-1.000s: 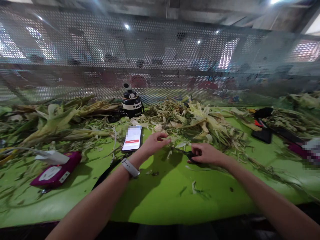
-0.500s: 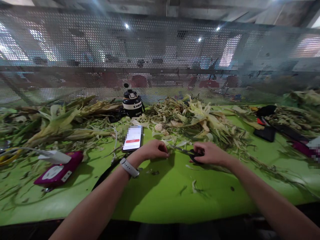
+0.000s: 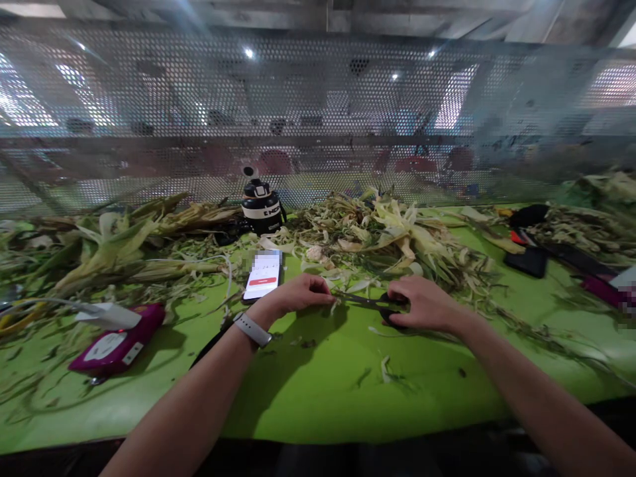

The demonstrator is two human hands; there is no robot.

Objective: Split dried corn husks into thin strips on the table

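Observation:
A pair of black-handled scissors [image 3: 366,301] is in my right hand [image 3: 424,303], thumb and fingers at the handle loops. The blades point left, their tips close to the fingertips of my left hand [image 3: 303,293]. That hand is pinched closed on a small pale scrap of husk [image 3: 334,307], which shows just below the fingertips. A grey-white band circles my left wrist. Just beyond both hands lies a heap of dried and pale green corn husks [image 3: 370,228]. A phone [image 3: 262,275] with a lit screen rests beside my left forearm.
A black bottle [image 3: 262,209] with a white band stands behind the phone. At left sits a magenta power box [image 3: 116,341] with a white plug [image 3: 106,316] and cables. More husks [image 3: 112,242] pile up at left. A dark phone-like object [image 3: 527,262] lies at right, on the green table [image 3: 318,397].
The scissors' handle loops look further apart and my right fingers have spread a little. A husk scrap now shows more clearly under my left fingertips. Both hands stay in nearly the same place.

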